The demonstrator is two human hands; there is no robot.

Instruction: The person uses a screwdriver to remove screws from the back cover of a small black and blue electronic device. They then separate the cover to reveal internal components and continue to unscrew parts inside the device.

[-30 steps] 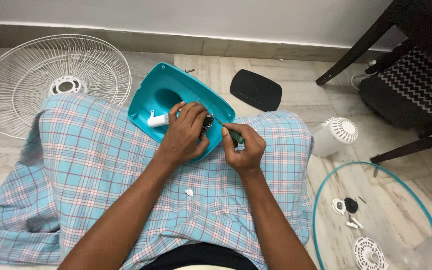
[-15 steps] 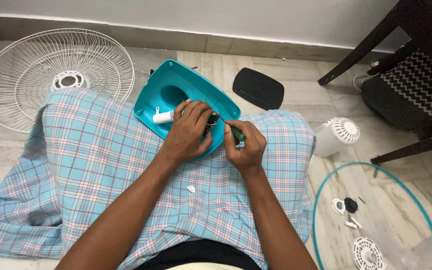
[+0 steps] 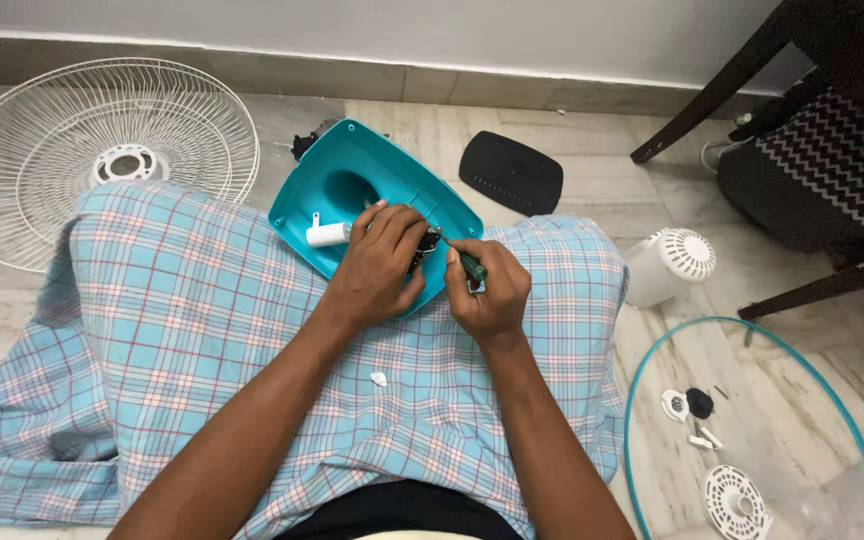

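No packages, labels, signs or screens were in view anywhere on the floor or against the wall.

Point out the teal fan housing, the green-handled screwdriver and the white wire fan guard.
teal fan housing (image 3: 337, 180): head view, on its bare upper inside wall.
green-handled screwdriver (image 3: 471, 266): head view, on the green handle.
white wire fan guard (image 3: 52, 130): head view, on its wire spokes.

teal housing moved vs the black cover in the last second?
No. The teal housing keeps the same gap and angle to the black cover; only the camera shifted.
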